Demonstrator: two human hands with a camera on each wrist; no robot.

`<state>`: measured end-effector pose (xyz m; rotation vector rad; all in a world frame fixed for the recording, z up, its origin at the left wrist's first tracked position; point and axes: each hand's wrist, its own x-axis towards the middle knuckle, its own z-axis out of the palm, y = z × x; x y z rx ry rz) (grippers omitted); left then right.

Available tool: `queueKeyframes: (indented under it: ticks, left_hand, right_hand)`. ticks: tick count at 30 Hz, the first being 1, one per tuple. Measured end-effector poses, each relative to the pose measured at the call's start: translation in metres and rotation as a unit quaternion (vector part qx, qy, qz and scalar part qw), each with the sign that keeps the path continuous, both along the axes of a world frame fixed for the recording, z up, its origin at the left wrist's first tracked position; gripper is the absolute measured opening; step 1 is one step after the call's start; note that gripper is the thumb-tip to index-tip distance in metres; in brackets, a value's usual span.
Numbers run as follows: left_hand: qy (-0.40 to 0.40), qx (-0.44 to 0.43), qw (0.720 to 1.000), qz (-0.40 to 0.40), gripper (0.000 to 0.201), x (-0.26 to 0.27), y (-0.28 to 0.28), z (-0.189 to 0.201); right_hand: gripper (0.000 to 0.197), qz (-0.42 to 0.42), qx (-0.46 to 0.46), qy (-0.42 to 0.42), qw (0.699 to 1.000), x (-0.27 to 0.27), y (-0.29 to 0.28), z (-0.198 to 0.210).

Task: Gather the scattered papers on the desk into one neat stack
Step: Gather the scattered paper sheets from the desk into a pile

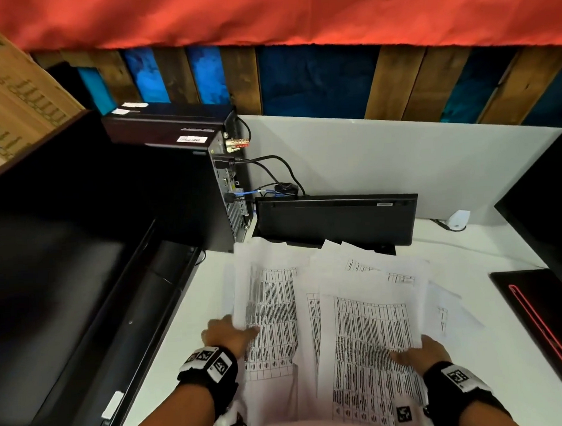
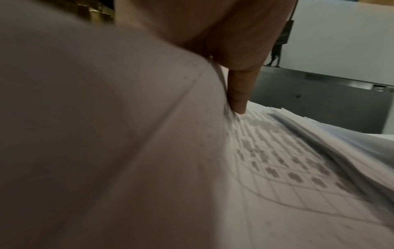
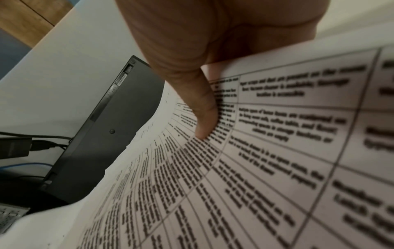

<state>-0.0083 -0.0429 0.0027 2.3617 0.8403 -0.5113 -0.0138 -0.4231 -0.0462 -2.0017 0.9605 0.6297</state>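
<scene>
Several white sheets printed with tables lie overlapping in a loose spread on the white desk (image 1: 488,358). My left hand (image 1: 242,333) grips the left bunch of papers (image 1: 270,296) at its left edge, with the thumb (image 2: 238,94) on top and the sheet curling up beside it. My right hand (image 1: 412,353) holds the right bunch of papers (image 1: 370,330) at its right edge, the thumb (image 3: 204,121) pressed on the printed table. More loose sheets (image 1: 448,305) stick out to the right. The fingers under the paper are hidden.
A black PC tower (image 1: 189,190) with cables (image 1: 271,168) stands at the desk's back left. A black keyboard (image 1: 334,220) leans on edge behind the papers. A dark laptop with red trim (image 1: 541,321) lies right. A dark cabinet (image 1: 68,268) borders the left side.
</scene>
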Motion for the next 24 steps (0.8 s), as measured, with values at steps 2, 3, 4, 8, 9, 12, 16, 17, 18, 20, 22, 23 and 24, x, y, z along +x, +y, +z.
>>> queueKeyframes:
  ticks: [2, 3, 4, 8, 9, 12, 16, 17, 18, 20, 22, 23, 24]
  left_hand:
    - [-0.028, 0.005, 1.0, -0.007, 0.073, -0.002, -0.005, 0.0]
    - [-0.044, -0.015, 0.999, 0.001, 0.077, -0.003, -0.007, 0.002]
    - [-0.054, -0.042, 0.997, 0.026, 0.085, -0.003, -0.009, 0.003]
    - [-0.081, -0.142, 0.969, 0.187, 0.106, 0.002, -0.003, 0.0]
    - [-0.073, -0.152, 0.965, 0.202, 0.103, 0.004, 0.001, -0.001]
    - [-0.029, -0.168, 0.972, 0.162, 0.075, 0.004, 0.008, -0.003]
    - [-0.081, -0.148, 0.983, 0.076, 0.034, -0.007, -0.003, -0.001]
    - [-0.107, -0.131, 0.984, 0.058, 0.028, -0.01, -0.007, 0.005]
    - [-0.13, -0.117, 0.984, 0.041, 0.023, -0.011, -0.008, 0.011]
    - [-0.165, -0.111, 0.98, 0.027, 0.019, -0.01, -0.008, 0.03]
    - [-0.191, -0.109, 0.975, 0.031, 0.015, -0.007, -0.001, 0.051]
    - [-0.203, -0.101, 0.974, 0.03, 0.013, -0.005, 0.003, 0.06]
    - [-0.218, -0.088, 0.972, 0.024, 0.012, -0.003, 0.007, 0.071]
  right_hand:
    - [0.096, -0.004, 0.004, 0.003, 1.0, 0.001, 0.004, 0.006]
    - [0.096, -0.007, 0.003, 0.005, 1.0, 0.002, 0.006, 0.011]
    - [0.096, -0.007, 0.001, 0.01, 1.0, 0.002, 0.007, 0.015]
    - [0.094, 0.003, -0.001, -0.003, 1.0, 0.006, 0.006, 0.019]
    - [0.094, 0.009, -0.002, -0.004, 1.0, 0.006, 0.007, 0.019]
    - [0.093, 0.007, -0.006, -0.005, 1.0, 0.004, 0.009, 0.02]
    - [0.093, 0.021, -0.016, -0.004, 1.0, 0.003, 0.011, 0.024]
    - [0.094, 0.025, -0.015, -0.003, 1.0, 0.003, 0.011, 0.024]
    - [0.094, 0.027, -0.015, -0.003, 1.0, 0.003, 0.012, 0.025]
    - [0.096, 0.029, -0.014, -0.002, 0.999, 0.002, 0.012, 0.026]
    - [0.097, 0.031, -0.011, -0.001, 0.999, 0.002, 0.013, 0.028]
    - [0.097, 0.032, -0.007, -0.003, 0.999, 0.002, 0.013, 0.029]
    - [0.097, 0.033, -0.004, -0.002, 0.999, 0.002, 0.013, 0.031]
